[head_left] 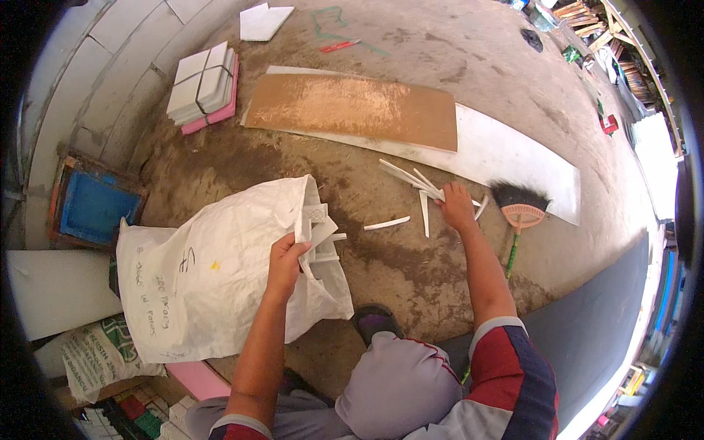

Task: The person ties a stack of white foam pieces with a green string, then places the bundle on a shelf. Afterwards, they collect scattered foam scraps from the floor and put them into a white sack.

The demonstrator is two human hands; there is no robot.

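My left hand (284, 265) is closed on the rim of a big white woven sack (213, 257), which lies on its side at the left. White foam offcuts (323, 233) stick out of the sack's mouth. Further right, my right hand (457, 205) reaches down to the floor, its fingers closed round a small bunch of thin white strips (403, 174). Beside that hand, other white strips rest on the floor, and a single strip (387, 223) lies apart between the hand and the sack.
A brown board (359, 110) lies over a long white sheet (521, 154) beyond my hands. A broom (522, 213) with black bristles is right of my right hand. Strapped white sheets (202, 84) stand by the block wall. A blue-bottomed wooden frame (99, 205) sits far left; a dark mat (579, 330) lies right.
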